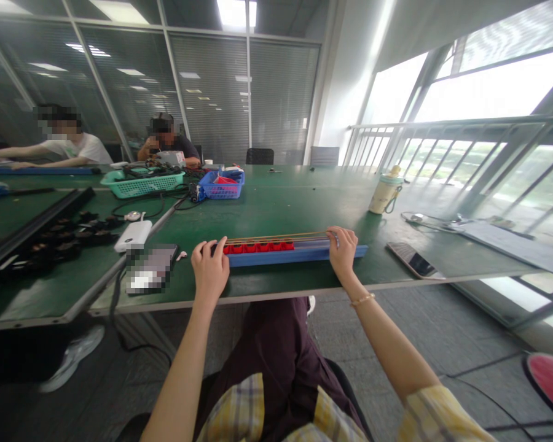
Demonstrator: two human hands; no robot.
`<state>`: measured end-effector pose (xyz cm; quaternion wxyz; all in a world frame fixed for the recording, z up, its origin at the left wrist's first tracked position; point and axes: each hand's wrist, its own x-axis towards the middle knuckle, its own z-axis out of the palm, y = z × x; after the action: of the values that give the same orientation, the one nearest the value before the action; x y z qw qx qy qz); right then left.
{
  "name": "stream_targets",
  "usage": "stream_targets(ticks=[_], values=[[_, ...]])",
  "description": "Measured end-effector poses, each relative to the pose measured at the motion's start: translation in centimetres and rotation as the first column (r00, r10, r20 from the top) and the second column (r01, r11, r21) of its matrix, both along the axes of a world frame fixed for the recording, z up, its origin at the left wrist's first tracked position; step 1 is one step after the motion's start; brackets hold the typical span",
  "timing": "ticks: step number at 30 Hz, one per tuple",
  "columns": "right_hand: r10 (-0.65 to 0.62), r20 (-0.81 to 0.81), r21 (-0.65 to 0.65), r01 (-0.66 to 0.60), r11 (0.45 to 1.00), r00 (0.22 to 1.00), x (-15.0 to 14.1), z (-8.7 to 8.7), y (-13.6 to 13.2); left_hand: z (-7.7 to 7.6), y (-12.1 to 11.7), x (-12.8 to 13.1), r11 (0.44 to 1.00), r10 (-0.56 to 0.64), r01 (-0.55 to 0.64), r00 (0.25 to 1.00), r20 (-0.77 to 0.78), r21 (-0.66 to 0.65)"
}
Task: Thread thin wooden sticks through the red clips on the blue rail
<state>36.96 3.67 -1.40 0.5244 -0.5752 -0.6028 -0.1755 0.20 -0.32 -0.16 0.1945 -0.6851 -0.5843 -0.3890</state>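
Note:
A long blue rail [276, 256], shaped like a trough, lies crosswise near the table's front edge. Several red block-like pieces [258, 247] sit in a row along its left and middle part. Thin orange strands [276, 237], perhaps wires, run taut above the rail from one hand to the other. At the left end, my left hand [212, 268] has bent fingers closed on the strands beside the rail. My right hand [343, 248] pinches the strands near the rail's right end, with the thumb against its front side. The fingertips are partly hidden.
Left of the rail are a phone [153, 267] and a white power bank [133, 236]. Another phone [415, 260] and a cup [386, 193] are at right. Behind stand a green basket [142, 185] and a blue basket [222, 185]. Two people [76, 150] sit across.

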Motion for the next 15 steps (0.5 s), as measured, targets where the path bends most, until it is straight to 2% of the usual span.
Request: stream_targets(ticks=[15], values=[[-0.013,-0.065,0.067,0.018,0.998,0.998,-0.25,0.44,-0.71,0.19,-0.13,-0.02,1.000,0.006,-0.006,1.000,0.003,-0.002]])
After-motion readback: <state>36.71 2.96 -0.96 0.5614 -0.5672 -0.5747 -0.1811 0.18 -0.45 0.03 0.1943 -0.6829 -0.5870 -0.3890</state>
